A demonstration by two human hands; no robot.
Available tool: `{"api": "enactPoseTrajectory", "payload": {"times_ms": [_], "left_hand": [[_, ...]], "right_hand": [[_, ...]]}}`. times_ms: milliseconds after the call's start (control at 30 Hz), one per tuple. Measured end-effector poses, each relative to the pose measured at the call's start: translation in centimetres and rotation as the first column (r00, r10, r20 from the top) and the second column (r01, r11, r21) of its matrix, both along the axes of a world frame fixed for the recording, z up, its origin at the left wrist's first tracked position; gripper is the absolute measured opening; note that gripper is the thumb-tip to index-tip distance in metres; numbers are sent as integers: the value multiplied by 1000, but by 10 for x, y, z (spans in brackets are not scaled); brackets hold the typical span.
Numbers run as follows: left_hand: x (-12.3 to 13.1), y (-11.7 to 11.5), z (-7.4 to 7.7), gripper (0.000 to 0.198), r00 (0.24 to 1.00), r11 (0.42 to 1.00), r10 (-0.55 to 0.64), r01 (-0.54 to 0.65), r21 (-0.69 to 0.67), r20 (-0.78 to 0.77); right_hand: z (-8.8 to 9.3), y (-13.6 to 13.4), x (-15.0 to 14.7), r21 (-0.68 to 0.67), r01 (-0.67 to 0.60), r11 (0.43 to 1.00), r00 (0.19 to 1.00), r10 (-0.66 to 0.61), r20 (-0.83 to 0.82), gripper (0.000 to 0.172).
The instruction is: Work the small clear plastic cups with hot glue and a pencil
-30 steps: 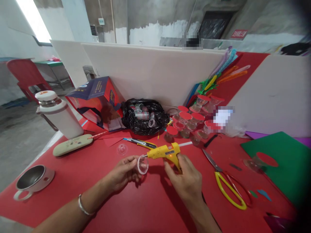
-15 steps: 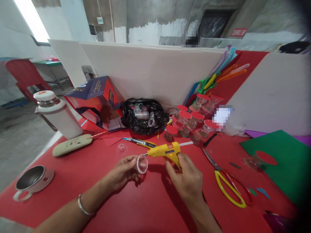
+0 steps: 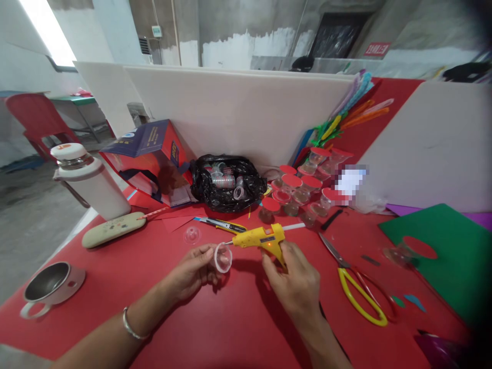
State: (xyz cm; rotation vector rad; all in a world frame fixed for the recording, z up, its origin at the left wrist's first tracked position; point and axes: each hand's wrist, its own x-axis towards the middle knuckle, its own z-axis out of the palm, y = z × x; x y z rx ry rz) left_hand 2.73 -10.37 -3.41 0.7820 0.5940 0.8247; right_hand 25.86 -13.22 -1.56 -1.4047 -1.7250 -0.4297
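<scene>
My right hand [image 3: 294, 279] grips the handle of a yellow hot glue gun [image 3: 258, 238], whose nozzle points left and touches the rim of a small clear plastic cup [image 3: 223, 258]. My left hand [image 3: 192, 271] pinches that cup, with its mouth turned toward the nozzle. Both hands hover just above the red table [image 3: 134, 266]. A bracelet sits on my left wrist.
Yellow-handled scissors [image 3: 357, 287] lie right of my hand. A box cutter [image 3: 221, 224], a black bag of cups [image 3: 228, 183], red-lidded cups [image 3: 295, 192], a white flask [image 3: 90, 182], a steel cup [image 3: 49, 284], a green sheet [image 3: 446, 251] and a white divider wall [image 3: 246, 113] surround the work spot.
The glue gun and the clear cup have shifted slightly up and left together; the cup has turned a little in my left fingers.
</scene>
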Motion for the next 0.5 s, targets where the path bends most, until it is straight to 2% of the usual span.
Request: {"api": "enactPoseTrajectory", "payload": {"times_ms": [200,500], "left_hand": [[0,0,-2,51,1000,1000,-5,5,-13,-22],[-1,1,-3,47,1000,1000,4,-4,-18,-18]], "right_hand": [[0,-1,-2,-4,-35,999,999,34,-27,6],[3,-3,-5,-12,-86,996,995,85,-52,6]]}}
